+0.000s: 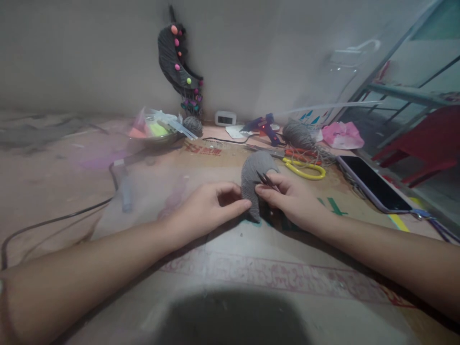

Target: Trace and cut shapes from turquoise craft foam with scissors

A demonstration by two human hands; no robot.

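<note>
l grip (206, 207) on gray yarn-wrapped pc (249, 178), r grip (293, 197) w/ dark pointy tool (267, 180).

A plain grey wall (108, 57) rises directly behind the pinkish table (46, 158). Beyond the table's right side are grey floor (438, 199), a red seat (431, 139) on legs and a pale frame (395, 91), with a greenish panel (438, 21) higher up. Light is dim; a rounded shadow (237, 318) darkens the table's near side.
</note>
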